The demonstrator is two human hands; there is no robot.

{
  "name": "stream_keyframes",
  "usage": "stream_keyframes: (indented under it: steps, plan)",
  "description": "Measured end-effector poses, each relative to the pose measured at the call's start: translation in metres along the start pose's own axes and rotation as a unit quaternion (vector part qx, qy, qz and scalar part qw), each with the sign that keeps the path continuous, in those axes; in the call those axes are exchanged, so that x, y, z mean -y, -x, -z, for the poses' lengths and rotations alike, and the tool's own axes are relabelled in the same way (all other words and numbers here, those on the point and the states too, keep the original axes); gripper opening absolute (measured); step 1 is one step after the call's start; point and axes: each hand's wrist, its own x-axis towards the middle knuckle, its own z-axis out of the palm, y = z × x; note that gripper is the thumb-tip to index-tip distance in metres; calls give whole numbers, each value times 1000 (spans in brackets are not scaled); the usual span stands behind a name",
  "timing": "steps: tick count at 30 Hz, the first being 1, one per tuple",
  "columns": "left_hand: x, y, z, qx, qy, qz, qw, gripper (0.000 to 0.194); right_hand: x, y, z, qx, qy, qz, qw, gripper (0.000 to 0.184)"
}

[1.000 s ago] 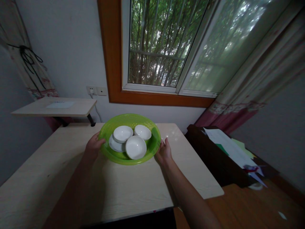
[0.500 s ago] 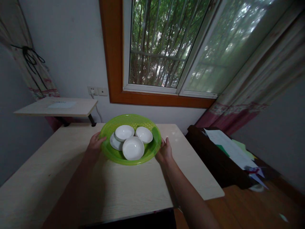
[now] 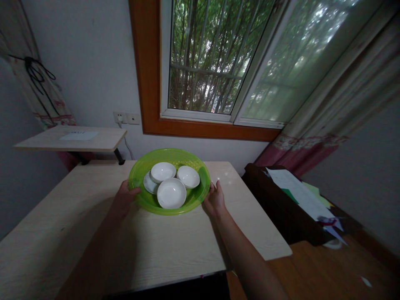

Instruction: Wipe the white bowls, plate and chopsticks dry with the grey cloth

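A green plastic basin (image 3: 200,196) is over the table, held from both sides. My left hand (image 3: 124,196) is closed on its left rim, thumb on the inside. At the right rim, my right hand (image 3: 215,197) grips the edge, most of its fingers hidden beneath. Three white bowls lie inside: a left one (image 3: 163,171), a right one (image 3: 188,176) and a front one (image 3: 171,193). A pale plate (image 3: 150,183) shows partly under the left and front bowls. Whether the basin touches the tabletop I cannot tell.
The light wooden table (image 3: 175,246) backs onto the window wall. A raised shelf (image 3: 106,141) with a paper (image 3: 78,136) stands at the back left. Right of the table is a dark brown piece of furniture (image 3: 268,204) with papers (image 3: 300,193) on it.
The front bowl has slid slightly left inside the basin. My left hand sits a little lower on the rim. Both hands keep their hold, and the view has shifted slightly.
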Motion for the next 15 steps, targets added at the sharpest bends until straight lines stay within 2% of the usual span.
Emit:
stream_keyframes:
  steps: [4,8,12,15]
  plan:
    - [-19,-17,6,120,19,-7,992,40,-1,-11,0,6,7,-8,1000,44]
    - [-33,-36,7,149,44,27,987,46,0,-19,-5,16,12,-15,1000,48]
    - [-33,-42,3,119,68,40,990,54,-1,-19,-10,18,9,-14,1000,52]
    - [-21,-34,-3,17,82,13,996,67,-2,-14,-10,14,9,-1,1000,50]
